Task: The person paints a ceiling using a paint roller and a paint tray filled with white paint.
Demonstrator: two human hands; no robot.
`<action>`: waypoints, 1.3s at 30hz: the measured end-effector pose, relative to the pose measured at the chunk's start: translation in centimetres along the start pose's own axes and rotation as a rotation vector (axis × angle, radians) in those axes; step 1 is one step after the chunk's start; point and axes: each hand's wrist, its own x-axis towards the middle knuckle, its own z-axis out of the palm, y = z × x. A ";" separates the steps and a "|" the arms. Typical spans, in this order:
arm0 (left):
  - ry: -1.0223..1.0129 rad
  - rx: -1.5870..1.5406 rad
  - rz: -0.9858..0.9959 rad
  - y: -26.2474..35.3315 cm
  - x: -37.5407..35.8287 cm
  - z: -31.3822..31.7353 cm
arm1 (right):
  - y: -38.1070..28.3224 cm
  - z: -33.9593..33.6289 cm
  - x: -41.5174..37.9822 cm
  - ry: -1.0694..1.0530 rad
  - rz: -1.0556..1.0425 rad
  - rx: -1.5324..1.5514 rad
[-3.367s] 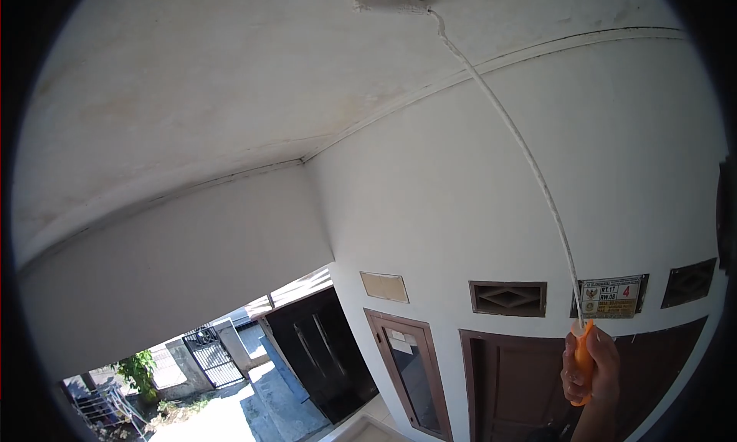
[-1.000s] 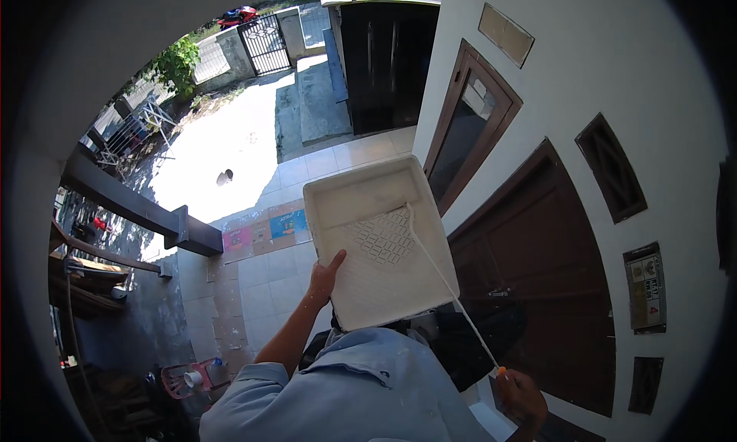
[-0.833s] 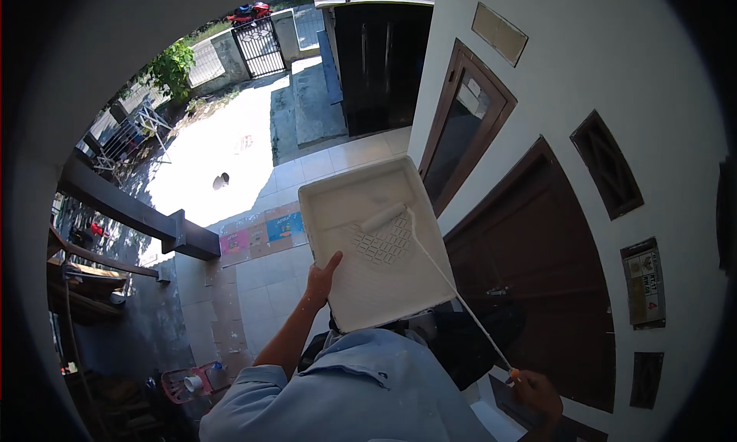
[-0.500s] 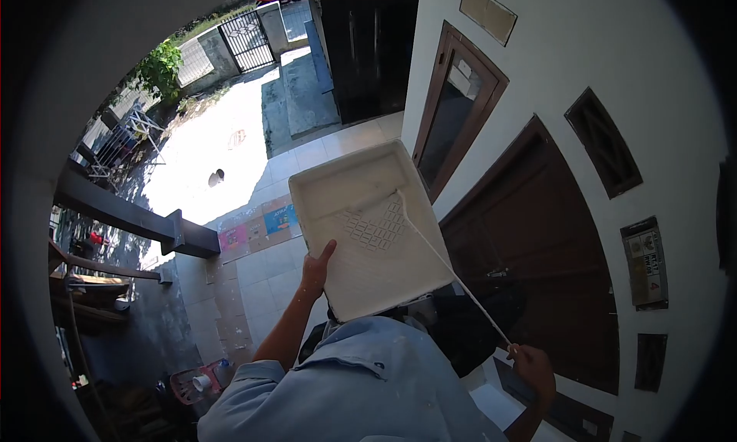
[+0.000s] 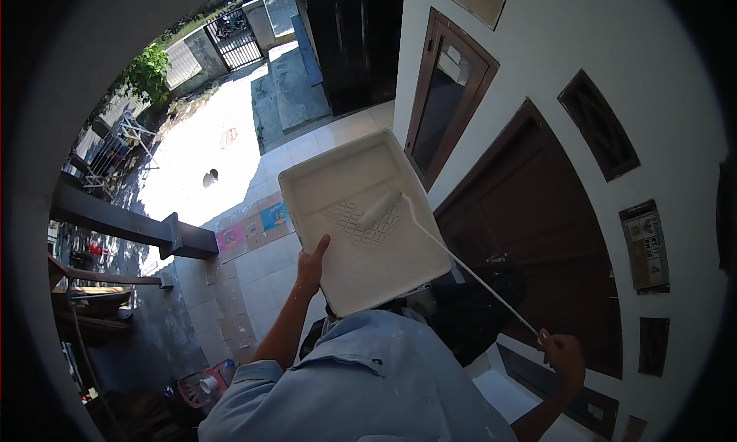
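Observation:
My left hand (image 5: 312,264) grips the left edge of a cream paint tray (image 5: 368,277), thumb over the rim and fingers hidden underneath. The tray is held in front of my body, its ribbed grid showing through wet paint. On that grid lies a paint roller (image 5: 380,209), its pale sleeve coated with paint. A long thin handle runs from the roller over the tray's right rim to my right hand (image 5: 563,355), whose fingers are closed around its end.
A brown door (image 5: 537,242) and a framed window (image 5: 449,89) stand in the white wall at right. Cardboard sheets (image 5: 230,288) lie on the tiled floor. A dark post (image 5: 192,241) juts in at left. A pink basket (image 5: 203,384) sits at lower left.
My right hand has moved outward to the right with the handle. The roller sleeve now shows clearly on the grid, nearer my body than before. The left hand keeps its grip on the tray.

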 end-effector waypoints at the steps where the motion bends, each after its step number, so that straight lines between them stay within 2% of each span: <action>1: -0.004 -0.004 0.003 -0.1 0.0 0.1 | 0.1 -0.8 -0.2 0.014 0.003 -0.004; 5: -0.002 -0.011 0.019 -0.2 0.2 0.1 | -2.9 -0.3 -0.3 -0.015 0.041 0.006; 8: -0.002 -0.011 0.018 -0.3 0.3 0.1 | -3.2 1.5 0.3 -0.122 0.050 0.102; 14: 0.009 -0.012 0.021 -0.5 0.4 0.1 | -2.1 -3.0 -2.0 -0.007 0.061 -0.095; 20: 0.019 -0.006 0.018 -0.4 0.3 0.2 | -4.9 -0.5 -1.1 -0.039 0.051 -0.040; 24: 0.009 -0.024 0.038 -0.6 0.4 -0.1 | -2.3 -3.4 -2.3 0.011 0.052 -0.069; 27: 0.022 0.011 0.024 0.1 0.0 0.4 | -2.3 -2.8 -2.2 0.033 0.076 -0.027; 30: 0.013 -0.003 0.036 -0.3 0.2 0.3 | -4.2 -0.6 -1.2 -0.041 0.035 -0.020; 37: -0.001 -0.048 0.043 -0.6 0.2 0.2 | -2.4 -3.4 -2.7 0.042 0.102 -0.033; 39: 0.006 -0.033 0.047 -0.4 0.2 0.3 | -3.3 -1.6 -1.8 -0.007 0.070 -0.030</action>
